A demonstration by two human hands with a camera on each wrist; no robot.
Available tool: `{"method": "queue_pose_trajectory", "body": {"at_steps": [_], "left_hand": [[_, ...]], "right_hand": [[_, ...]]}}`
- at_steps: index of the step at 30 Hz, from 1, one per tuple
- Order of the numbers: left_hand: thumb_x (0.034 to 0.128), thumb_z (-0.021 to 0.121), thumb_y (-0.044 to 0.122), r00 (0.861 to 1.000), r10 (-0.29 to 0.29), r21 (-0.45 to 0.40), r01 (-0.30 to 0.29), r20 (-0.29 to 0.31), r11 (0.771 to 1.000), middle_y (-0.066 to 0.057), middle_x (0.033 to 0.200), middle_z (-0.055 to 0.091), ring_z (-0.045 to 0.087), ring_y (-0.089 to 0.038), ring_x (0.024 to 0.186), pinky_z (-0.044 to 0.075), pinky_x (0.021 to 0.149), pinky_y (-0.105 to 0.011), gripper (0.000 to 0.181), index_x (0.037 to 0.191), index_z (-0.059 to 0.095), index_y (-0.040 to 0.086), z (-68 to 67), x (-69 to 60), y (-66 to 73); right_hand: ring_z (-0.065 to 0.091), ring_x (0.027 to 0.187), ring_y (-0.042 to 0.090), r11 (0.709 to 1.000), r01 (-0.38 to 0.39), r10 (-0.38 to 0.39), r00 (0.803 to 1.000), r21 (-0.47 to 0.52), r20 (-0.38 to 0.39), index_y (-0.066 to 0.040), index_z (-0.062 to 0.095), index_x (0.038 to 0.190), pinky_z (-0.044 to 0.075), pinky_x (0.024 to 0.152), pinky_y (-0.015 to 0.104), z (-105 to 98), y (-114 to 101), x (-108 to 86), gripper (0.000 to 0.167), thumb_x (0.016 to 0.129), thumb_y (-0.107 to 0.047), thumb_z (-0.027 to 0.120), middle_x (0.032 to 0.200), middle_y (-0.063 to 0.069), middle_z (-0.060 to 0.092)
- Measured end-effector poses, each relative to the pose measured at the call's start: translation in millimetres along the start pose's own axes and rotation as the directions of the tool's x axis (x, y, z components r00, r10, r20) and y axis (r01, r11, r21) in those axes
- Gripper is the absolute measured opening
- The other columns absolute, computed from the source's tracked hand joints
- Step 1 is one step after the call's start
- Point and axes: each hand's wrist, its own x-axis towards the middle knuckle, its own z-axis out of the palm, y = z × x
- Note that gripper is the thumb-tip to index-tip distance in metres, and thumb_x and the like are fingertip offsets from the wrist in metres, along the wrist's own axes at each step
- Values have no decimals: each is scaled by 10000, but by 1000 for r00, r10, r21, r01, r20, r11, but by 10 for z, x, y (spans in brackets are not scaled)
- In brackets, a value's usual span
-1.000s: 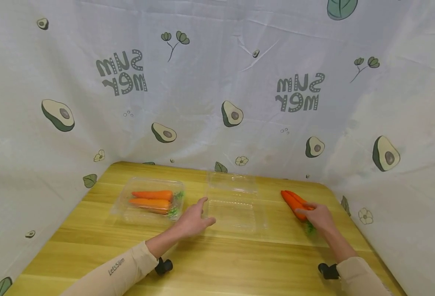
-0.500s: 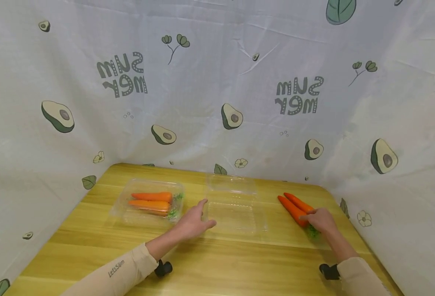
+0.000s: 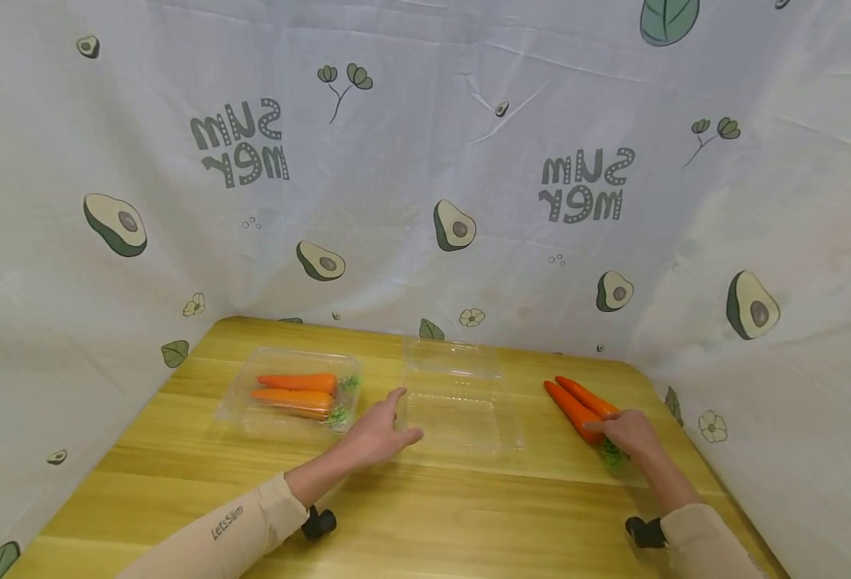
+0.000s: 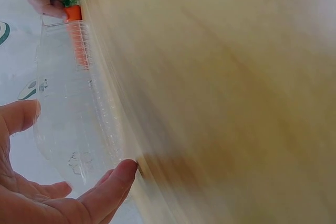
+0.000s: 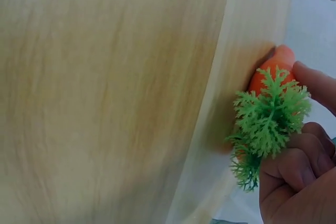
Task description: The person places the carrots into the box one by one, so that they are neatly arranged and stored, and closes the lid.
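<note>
Carrots (image 3: 573, 408), a loose pair, lie side by side at the right of the wood-grain table (image 3: 469, 515), tips pointing away and leafy green tops nearest the person. Closest in, beige sleeves (image 3: 226, 527) cover both forearms, the left one lettered, and a black device (image 3: 319, 523) sits under each cuff. Just beyond, the right hand (image 3: 631, 438) grips at the leafy end of the pair, one digit stretched along the orange, the others curled; how firmly, I cannot tell. On the other side, the left hand (image 3: 375, 434) has thumb and forefinger spread wide at the left edge of a clear hinged box (image 3: 454, 426); whether they touch it is unclear. That box stands mid-table, its lid folded back on the far side. Left of it, another clear plastic box (image 3: 288, 363) contains two boxed carrots (image 3: 295, 383), greens to the right. Farthest back hangs a white cloth (image 3: 382, 145) printed with avocados, leaves and mirrored "summer" lettering.
</note>
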Motion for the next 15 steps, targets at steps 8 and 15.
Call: {"method": "queue_pose_trajectory", "body": {"at_steps": [8, 15], "left_hand": [[927, 714, 388, 1000, -6, 15, 6, -2, 1000, -246, 1523, 442, 447, -435, 1379, 400, 1077, -610, 850, 1586, 277, 75, -2, 5, -6], [927, 706, 416, 1000, -12, 28, 12, 3, 1000, -254, 1524, 435, 446, -429, 1381, 404, 1077, -606, 873, 1600, 253, 95, -10, 19, -25]], "right_hand": [[579, 812, 298, 999, 33, -33, 999, -19, 2, 204, 606, 1210, 461, 638, 327, 20, -16, -16, 666, 864, -346, 755, 1169, 404, 584], [600, 893, 369, 998, 61, -61, 997, -3, 39, 187, 642, 1096, 510, 701, 378, -10, -139, -54, 587, 860, -335, 772, 1095, 383, 604]]}}
